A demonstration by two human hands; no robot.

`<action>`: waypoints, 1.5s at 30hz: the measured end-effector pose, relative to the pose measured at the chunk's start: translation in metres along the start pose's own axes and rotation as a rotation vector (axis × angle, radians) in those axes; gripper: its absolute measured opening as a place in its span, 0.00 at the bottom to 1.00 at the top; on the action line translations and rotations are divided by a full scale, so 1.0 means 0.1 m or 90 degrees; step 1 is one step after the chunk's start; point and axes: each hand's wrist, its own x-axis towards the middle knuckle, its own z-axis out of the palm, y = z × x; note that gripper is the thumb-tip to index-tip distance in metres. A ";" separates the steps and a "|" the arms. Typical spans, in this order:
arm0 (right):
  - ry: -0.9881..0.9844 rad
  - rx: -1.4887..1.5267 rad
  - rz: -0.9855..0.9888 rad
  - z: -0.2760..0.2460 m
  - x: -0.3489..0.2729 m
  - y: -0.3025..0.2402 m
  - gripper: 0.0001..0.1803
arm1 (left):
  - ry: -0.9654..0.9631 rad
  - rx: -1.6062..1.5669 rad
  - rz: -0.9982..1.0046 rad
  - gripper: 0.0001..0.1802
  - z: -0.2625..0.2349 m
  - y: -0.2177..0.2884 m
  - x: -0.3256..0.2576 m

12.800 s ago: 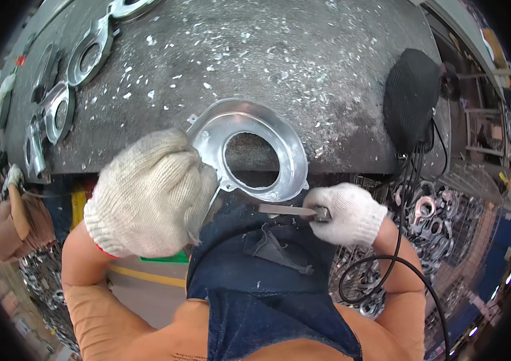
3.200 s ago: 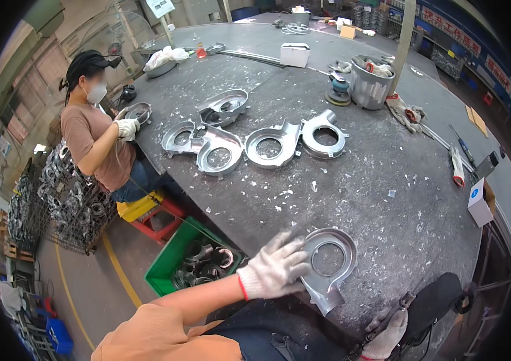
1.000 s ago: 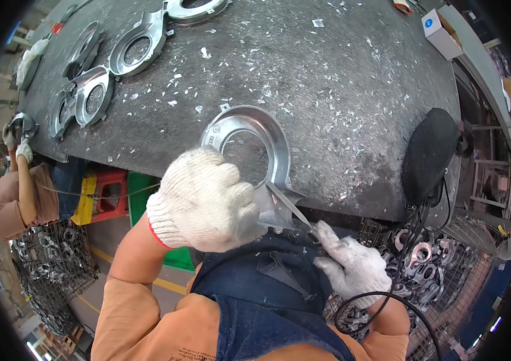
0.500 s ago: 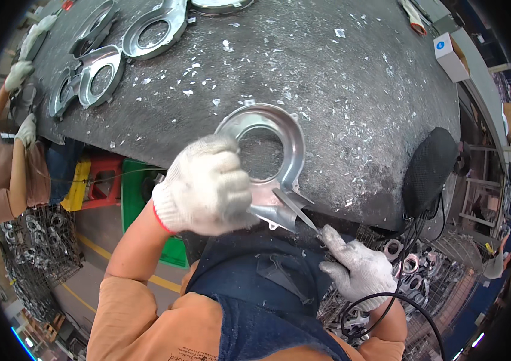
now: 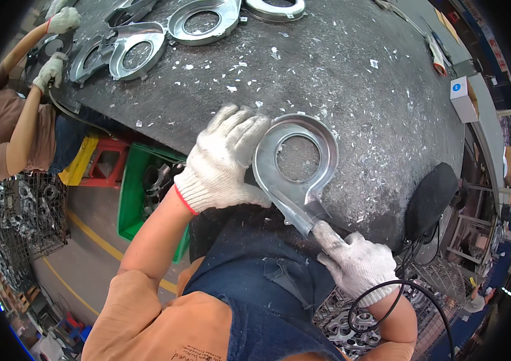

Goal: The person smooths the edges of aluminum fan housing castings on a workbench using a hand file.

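A shiny metal ring-shaped housing (image 5: pixel 327 153) with a round hole and a short neck lies at the near edge of the table, its neck toward me. My left hand (image 5: pixel 222 159), in a white knit glove with a red cuff, is open at its left rim, fingers stretched away from me and thumb apart near the neck. My right hand (image 5: pixel 358 262), also gloved, is closed around a narrow tapered blade (image 5: pixel 335 224); its handle is hidden in the palm. The index finger points to the end of the neck, and the blade lies beside it, partly hidden.
Several similar housings (image 5: pixel 204 24) lie at the far left. White scraps (image 5: pixel 231 89) litter the dark table (image 5: pixel 388 114). A black mesh-covered object (image 5: pixel 430 198) and a cable (image 5: pixel 412 283) are at right. A green crate (image 5: pixel 128 204) stands lower left; a co-worker's gloved hands (image 5: pixel 51 69) are beyond.
My left hand has gone from a closed fist over the housing to open fingers along its left rim. The housing has turned, its neck nearer my right hand. The whole view has shifted.
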 end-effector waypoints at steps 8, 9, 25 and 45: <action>-0.036 0.008 0.013 -0.03 -0.05 0.00 0.38 | -0.003 -0.002 -0.002 0.71 -0.02 0.01 0.02; -0.019 0.011 0.009 -0.04 -0.03 -0.02 0.38 | -0.008 -0.009 0.000 0.71 -0.04 0.01 0.02; 0.029 0.009 0.017 -0.29 0.37 -0.18 0.33 | 0.020 -0.036 -0.002 0.66 -0.02 0.00 0.02; 0.023 0.038 0.128 -0.43 0.47 0.06 0.34 | 0.064 -0.054 0.011 0.44 0.07 0.01 0.07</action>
